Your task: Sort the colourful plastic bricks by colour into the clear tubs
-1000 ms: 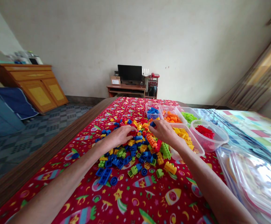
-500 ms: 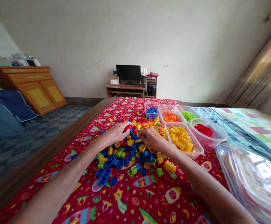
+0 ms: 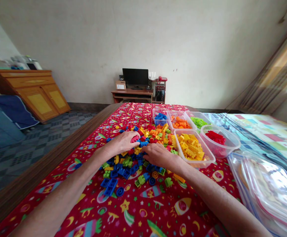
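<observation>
A heap of mixed plastic bricks (image 3: 148, 144) in blue, yellow, orange, red and green lies on a red patterned tablecloth (image 3: 138, 210). My left hand (image 3: 123, 142) rests on the heap's left side, fingers curled round a red brick (image 3: 134, 139). My right hand (image 3: 158, 154) lies palm down on the bricks just right of it, fingers bent onto blue pieces; what it holds is hidden. Clear tubs stand to the right: yellow bricks (image 3: 191, 148), red bricks (image 3: 217, 137), orange bricks (image 3: 180, 122), green bricks (image 3: 199, 121), blue bricks (image 3: 160, 117).
Clear plastic bags (image 3: 269, 187) lie at the right front. The table's wooden edge (image 3: 34, 174) runs along the left. Beyond stand a wooden cabinet (image 3: 37, 95) and a low desk with a monitor (image 3: 136, 78). A curtain (image 3: 274, 82) hangs at the right.
My right hand has come back from near the tubs, leftward and toward me, onto the blue bricks. My left hand has shifted slightly and closed round a red brick.
</observation>
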Demonstrator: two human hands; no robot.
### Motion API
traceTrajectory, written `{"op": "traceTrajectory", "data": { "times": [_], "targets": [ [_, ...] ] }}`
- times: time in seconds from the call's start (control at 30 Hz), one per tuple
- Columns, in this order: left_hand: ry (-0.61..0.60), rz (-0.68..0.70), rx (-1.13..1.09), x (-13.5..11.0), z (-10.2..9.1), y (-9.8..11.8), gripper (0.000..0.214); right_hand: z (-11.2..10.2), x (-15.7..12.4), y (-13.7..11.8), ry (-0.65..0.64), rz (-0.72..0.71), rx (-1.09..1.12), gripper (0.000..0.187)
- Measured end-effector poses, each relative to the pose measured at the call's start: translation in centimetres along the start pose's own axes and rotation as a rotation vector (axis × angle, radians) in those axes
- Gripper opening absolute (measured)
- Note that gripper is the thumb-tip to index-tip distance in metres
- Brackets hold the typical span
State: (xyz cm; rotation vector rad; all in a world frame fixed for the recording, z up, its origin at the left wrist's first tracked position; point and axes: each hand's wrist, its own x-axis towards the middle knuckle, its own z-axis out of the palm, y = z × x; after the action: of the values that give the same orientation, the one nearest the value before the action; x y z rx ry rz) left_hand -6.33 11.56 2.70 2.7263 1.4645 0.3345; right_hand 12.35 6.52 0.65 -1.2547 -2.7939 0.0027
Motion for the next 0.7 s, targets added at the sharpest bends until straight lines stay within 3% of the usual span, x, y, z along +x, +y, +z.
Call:
{"op": "traceTrajectory", "data": {
  "times": [0.17,0.4,0.57,0.7],
  "targets": [
    [0.019,-0.003,-0.040,-0.1,0.0,-0.6,0.031,-1.2,0.2,0.4,-0.029,0.019,-0.013,0.027],
    [0.033,-0.026,0.025,-0.3,0.1,-1.1,0.037,-3.9,-1.1,1.3,-0.066,0.192,-0.095,0.026],
    [0.036,-0.059,0.052,-0.3,0.0,-1.0,0.039,-3.6,-1.4,0.6,-0.179,0.168,-0.104,0.025],
    [0.031,-0.059,0.033,-0.1,0.3,-1.5,0.040,-2.8,-1.1,0.8,-0.148,0.140,-0.030,0.029]
  ]
}}
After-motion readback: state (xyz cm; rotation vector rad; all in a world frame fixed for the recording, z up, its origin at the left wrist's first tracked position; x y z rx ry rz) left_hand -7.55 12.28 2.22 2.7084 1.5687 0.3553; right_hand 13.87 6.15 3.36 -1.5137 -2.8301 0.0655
